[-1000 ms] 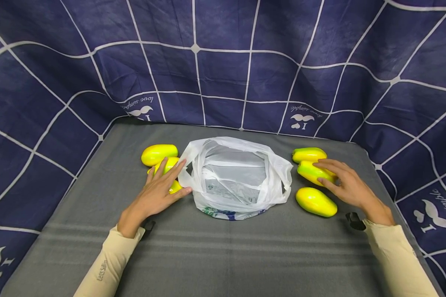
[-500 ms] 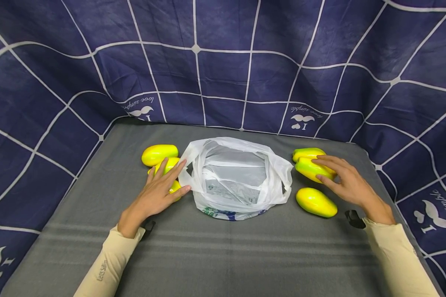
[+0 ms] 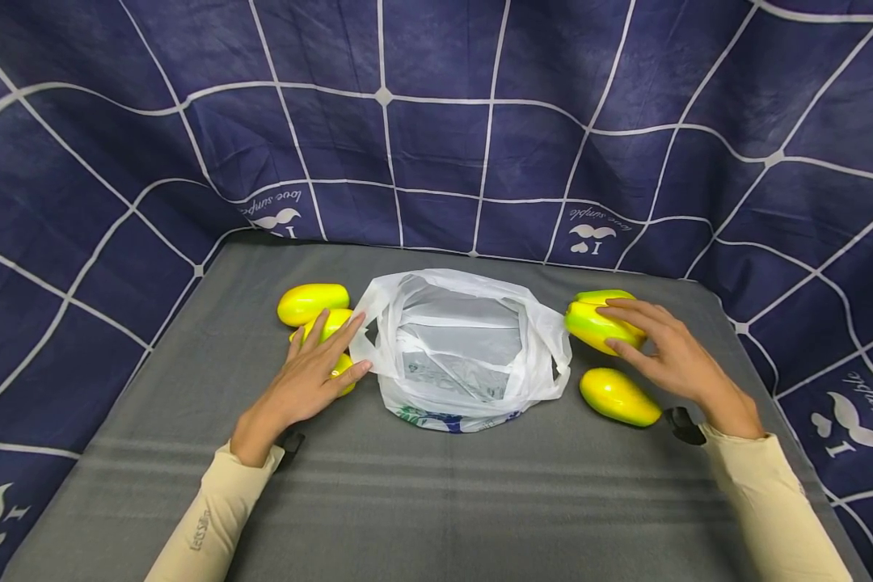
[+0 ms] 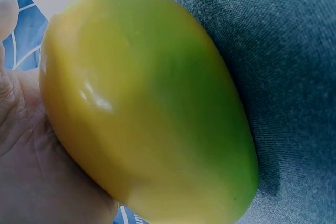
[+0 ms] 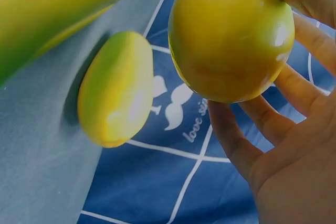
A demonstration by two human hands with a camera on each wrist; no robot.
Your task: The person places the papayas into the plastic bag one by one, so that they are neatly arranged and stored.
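My right hand (image 3: 672, 356) holds a yellow-green, oblong papaya (image 3: 589, 326) between thumb and fingers, close to the right side of a white plastic bag (image 3: 466, 416). In the right wrist view that papaya (image 5: 231, 40) shows its rounded yellow end. On the left, my left hand (image 3: 294, 384) lies with spread fingers over a middle papaya (image 3: 332, 321) and a nearer papaya (image 3: 345, 378), both partly hidden. Its index fingertip overlaps the bag's left handle. The left wrist view shows one papaya (image 4: 147, 103) large beside the palm.
The bag's mouth faces up, held wide. Another papaya (image 3: 313, 303) lies at the back left. On the right, one papaya (image 3: 604, 297) lies behind the held one and another papaya (image 3: 620, 396) in front. A blue checked curtain (image 3: 436, 145) surrounds the grey tabletop (image 3: 444, 501).
My right hand has moved left with the papaya, bringing it nearer the bag and over part of the back papaya. The left hand has stayed almost still; its thumb has shifted slightly.
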